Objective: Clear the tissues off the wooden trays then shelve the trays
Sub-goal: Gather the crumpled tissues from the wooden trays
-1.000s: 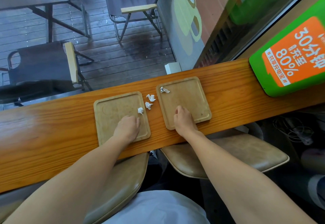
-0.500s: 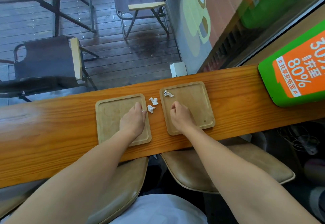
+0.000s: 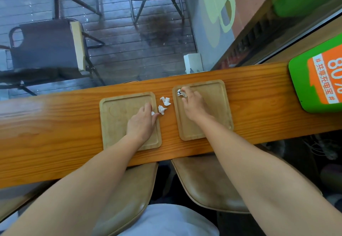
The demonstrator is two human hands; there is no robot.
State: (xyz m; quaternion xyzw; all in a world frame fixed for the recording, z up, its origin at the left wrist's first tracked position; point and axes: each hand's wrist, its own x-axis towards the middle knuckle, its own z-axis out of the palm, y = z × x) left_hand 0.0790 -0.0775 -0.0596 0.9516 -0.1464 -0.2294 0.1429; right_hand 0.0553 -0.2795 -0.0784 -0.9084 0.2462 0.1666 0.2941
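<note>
— Nearest the body, what shows?

— Two padded stools (image 3: 207,185) under a wooden counter (image 3: 55,124), both forearms reaching over its edge. Two wooden trays lie side by side on it, a strip of bare counter between.

— Where's the left hand?

— The left hand (image 3: 141,122) lies on the left tray (image 3: 114,120), at its right rim. A small tissue (image 3: 152,113) peeks out under its fingertips; they seem to be pinching it, but whether it is truly gripped I cannot tell.

— And the right?

— The right hand (image 3: 192,106) is over the right tray (image 3: 218,106), fingers stretched to the far left corner, touching a dark-marked wad (image 3: 179,92). It looks like a grasp just closing, not yet a lift.

— What does the next move turn on?

— I'd say the loose scraps in the gap: two crumpled bits, a nearer one (image 3: 162,109) and a farther one (image 3: 165,101). They lie just right of the left fingertips and left of the right hand. The left is closer to both.

— Beyond that?

— A green and orange charger box (image 3: 314,80) at the counter's right end. Past the glass, wet decking, folding chairs (image 3: 46,50) and a table. No shelf in view.
</note>
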